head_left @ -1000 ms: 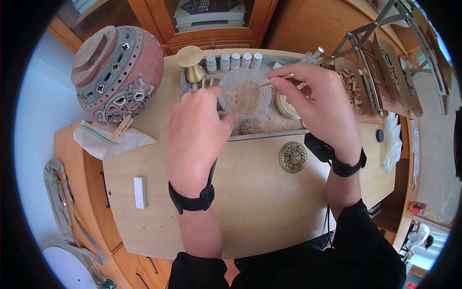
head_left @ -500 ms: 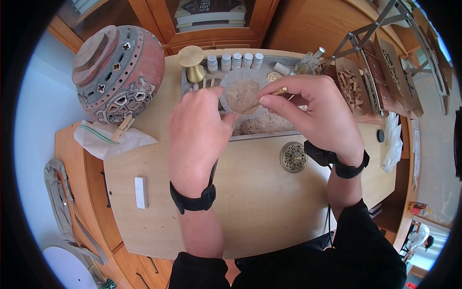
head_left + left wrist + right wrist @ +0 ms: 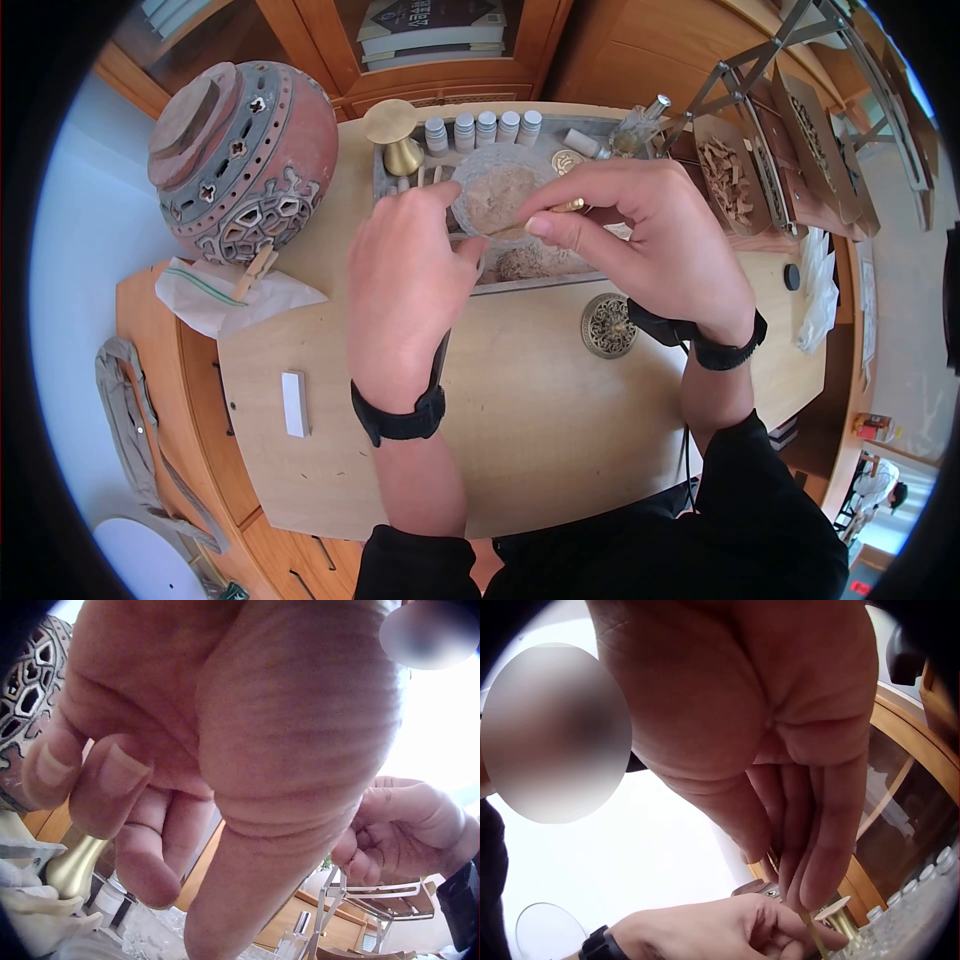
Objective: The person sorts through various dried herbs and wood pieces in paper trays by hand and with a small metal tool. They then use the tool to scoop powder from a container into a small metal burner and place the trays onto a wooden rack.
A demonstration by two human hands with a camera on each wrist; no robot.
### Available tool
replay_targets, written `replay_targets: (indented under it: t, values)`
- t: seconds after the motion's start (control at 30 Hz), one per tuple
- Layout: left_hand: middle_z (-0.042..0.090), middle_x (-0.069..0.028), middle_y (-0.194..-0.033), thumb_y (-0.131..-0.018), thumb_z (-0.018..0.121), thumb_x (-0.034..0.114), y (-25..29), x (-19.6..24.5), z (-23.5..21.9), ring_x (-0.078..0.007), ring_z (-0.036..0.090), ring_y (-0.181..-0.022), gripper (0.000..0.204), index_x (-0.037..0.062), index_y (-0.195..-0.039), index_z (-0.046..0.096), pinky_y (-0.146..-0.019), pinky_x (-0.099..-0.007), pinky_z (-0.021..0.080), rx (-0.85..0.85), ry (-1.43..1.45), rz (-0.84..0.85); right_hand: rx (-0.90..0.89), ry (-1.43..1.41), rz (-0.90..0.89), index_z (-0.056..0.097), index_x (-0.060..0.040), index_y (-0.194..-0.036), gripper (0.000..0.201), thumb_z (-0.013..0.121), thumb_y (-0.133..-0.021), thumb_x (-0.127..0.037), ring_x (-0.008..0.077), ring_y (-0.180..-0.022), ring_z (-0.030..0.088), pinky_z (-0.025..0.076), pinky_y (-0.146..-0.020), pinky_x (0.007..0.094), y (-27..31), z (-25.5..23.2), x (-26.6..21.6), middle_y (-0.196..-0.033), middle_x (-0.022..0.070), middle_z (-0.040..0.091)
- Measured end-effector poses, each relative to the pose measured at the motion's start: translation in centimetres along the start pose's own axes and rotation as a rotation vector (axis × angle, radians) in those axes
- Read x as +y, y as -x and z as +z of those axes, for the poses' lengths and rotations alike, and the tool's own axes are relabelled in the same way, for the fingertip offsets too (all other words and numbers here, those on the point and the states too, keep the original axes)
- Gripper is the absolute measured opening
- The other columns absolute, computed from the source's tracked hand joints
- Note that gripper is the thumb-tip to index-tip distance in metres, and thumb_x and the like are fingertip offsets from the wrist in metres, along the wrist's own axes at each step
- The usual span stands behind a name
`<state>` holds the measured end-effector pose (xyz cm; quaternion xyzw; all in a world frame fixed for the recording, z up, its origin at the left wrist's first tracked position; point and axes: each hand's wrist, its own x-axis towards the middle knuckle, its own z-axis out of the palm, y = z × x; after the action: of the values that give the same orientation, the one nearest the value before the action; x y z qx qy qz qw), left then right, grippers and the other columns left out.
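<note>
A clear textured glass bowl [image 3: 503,190] holding brownish powder stands at the tray's middle. My left hand [image 3: 405,270] grips its left rim between thumb and fingers. The right hand [image 3: 650,235] pinches a thin brass tool [image 3: 570,205] between thumb and forefinger, its lower part slanting to the bowl's near right side. In the right wrist view the tool's shaft [image 3: 814,935] points down past the fingertips. Grey-brown powder [image 3: 540,262] lies in the tray below the bowl.
White-capped vials [image 3: 486,130] and a brass vessel [image 3: 403,155] stand along the back of the tray. A pierced metal lid [image 3: 609,326] lies on the table. A carved pot [image 3: 250,150] is at left, a white block [image 3: 294,403] in front.
My right hand has moved left and toward me with the brass tool, from the bowl's right side to its near right rim. The left hand has stayed at the bowl.
</note>
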<state>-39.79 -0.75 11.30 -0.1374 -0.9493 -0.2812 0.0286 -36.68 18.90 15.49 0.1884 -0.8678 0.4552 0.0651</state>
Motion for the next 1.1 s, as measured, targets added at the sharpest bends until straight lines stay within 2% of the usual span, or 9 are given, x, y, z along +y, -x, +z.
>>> replay_targets:
  t: [0.1, 0.17, 0.27, 0.6, 0.7, 0.77, 0.8, 0.87, 1.1]
  values:
    - [0.06, -0.0161, -0.067, -0.071, 0.084, 0.012, 0.0, 0.1, -0.1, -0.0304, 0.059, -0.062, 0.049, -0.001, -0.116, 0.072, -0.064, -0.0412, 0.047, -0.01, -0.001, -0.004, 0.001, 0.007, 0.056, 0.074, 0.0004, -0.096, 0.012, 0.072, -0.09, -0.01, 0.0265, -0.059, 0.062, 0.05, -0.058, 0.0331, -0.2, 0.0, 0.1, -0.069, 0.0163, 0.065]
    - [0.06, -0.0162, -0.067, -0.071, 0.084, 0.012, 0.0, 0.1, -0.2, -0.0305, 0.059, -0.063, 0.049, -0.0008, -0.116, 0.072, -0.064, -0.0412, 0.047, -0.022, 0.0, -0.007, 0.117, 0.07, 0.035, 0.073, 0.0019, -0.096, 0.013, 0.07, -0.09, -0.009, 0.0305, -0.062, 0.065, 0.051, -0.059, 0.0357, -0.3, 0.2, 0.5, -0.073, 0.0192, 0.067]
    - [0.06, -0.0159, -0.067, -0.071, 0.084, 0.012, 0.0, 0.0, -0.1, -0.0306, 0.06, -0.063, 0.048, -0.0004, -0.116, 0.072, -0.064, -0.0412, 0.048, -0.016, -0.002, -0.003, 0.171, 0.181, 0.025, 0.073, 0.0034, -0.096, 0.014, 0.069, -0.089, -0.008, 0.0357, -0.066, 0.066, 0.052, -0.063, 0.0386, -0.5, 0.4, 1.5, -0.078, 0.0219, 0.068]
    - [0.06, -0.0154, -0.067, -0.072, 0.084, 0.013, 0.0, 0.0, -0.1, -0.0305, 0.06, -0.063, 0.047, -0.0004, -0.116, 0.072, -0.064, -0.0413, 0.048, -0.011, -0.004, -0.002, 0.02, 0.14, 0.045, 0.072, 0.0042, -0.094, 0.013, 0.069, -0.088, -0.007, 0.0408, -0.069, 0.064, 0.052, -0.064, 0.0403, -0.3, 0.3, 0.9, -0.076, 0.0236, 0.066]
    - [0.06, -0.0157, -0.066, -0.072, 0.084, 0.013, 0.0, 0.0, -0.1, -0.0303, 0.06, -0.062, 0.047, -0.0006, -0.116, 0.072, -0.063, -0.0411, 0.048, -0.004, -0.008, 0.006, 0.025, 0.091, 0.058, 0.073, 0.004, -0.095, 0.014, 0.07, -0.089, -0.008, 0.0345, -0.062, 0.064, 0.051, -0.06, 0.0376, -0.3, 0.3, 0.9, -0.072, 0.0221, 0.066]
    - [0.06, -0.0159, -0.066, -0.072, 0.084, 0.013, 0.0, 0.0, -0.1, -0.0302, 0.06, -0.061, 0.048, -0.0007, -0.116, 0.072, -0.063, -0.041, 0.047, -0.003, -0.008, 0.007, 0.026, -0.002, 0.141, 0.073, 0.0039, -0.096, 0.016, 0.071, -0.092, -0.011, 0.0247, -0.055, 0.062, 0.05, -0.057, 0.0331, -0.3, 0.4, 0.8, -0.068, 0.019, 0.065]
    - [0.06, -0.0159, -0.066, -0.072, 0.084, 0.013, 0.0, 0.0, -0.1, -0.0301, 0.06, -0.061, 0.047, -0.0007, -0.116, 0.072, -0.062, -0.0411, 0.047, -0.006, -0.005, 0.005, 0.026, -0.002, 0.141, 0.073, 0.0039, -0.096, 0.016, 0.071, -0.092, -0.011, 0.0247, -0.055, 0.062, 0.05, -0.057, 0.0331, -0.3, 0.3, 0.6, -0.068, 0.019, 0.065]
    - [0.06, -0.016, -0.066, -0.072, 0.084, 0.012, 0.0, 0.0, -0.1, -0.0301, 0.059, -0.061, 0.047, -0.0007, -0.116, 0.072, -0.062, -0.0411, 0.047, -0.011, -0.003, 0.004, -0.025, -0.044, 0.248, 0.073, 0.0055, -0.105, 0.019, 0.068, -0.098, -0.012, 0.0092, -0.081, 0.07, 0.058, -0.072, 0.0237, -0.4, 0.0, 0.2, -0.086, 0.0071, 0.073]
    - [0.06, -0.0162, -0.065, -0.072, 0.084, 0.013, -0.1, 0.1, -0.2, -0.0305, 0.059, -0.061, 0.047, -0.0007, -0.116, 0.073, -0.062, -0.0414, 0.047, -0.018, 0.005, -0.003, -0.018, -0.05, 0.193, 0.073, 0.0056, -0.106, 0.02, 0.069, -0.098, -0.011, 0.0097, -0.081, 0.07, 0.058, -0.072, 0.0234, -0.4, 0.3, 0.0, -0.086, 0.0065, 0.073]
